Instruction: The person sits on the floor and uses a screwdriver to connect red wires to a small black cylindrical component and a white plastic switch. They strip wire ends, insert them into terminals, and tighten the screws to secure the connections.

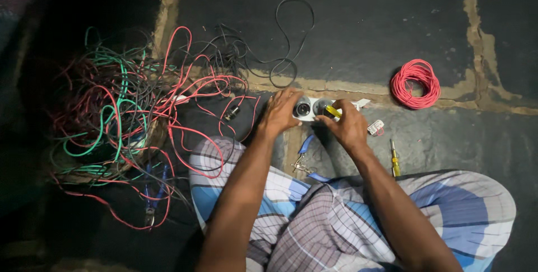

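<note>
Left hand (278,112) steadies the white plastic socket plate (314,108) on the dark stone floor (370,25), fingers spread flat; right hand (348,125) grips a yellow-handled screwdriver (333,111), fingers closed, apparently fastening; tangled coloured wires (123,115) lie left.

We press our left hand (278,112) on the white socket board (310,107) while our right hand (348,125) grips a yellow-handled tool (333,111) against it. A tangle of wires (129,109) lies left, a red wire coil (415,84) far right, a yellow screwdriver (395,160) near right.
</note>
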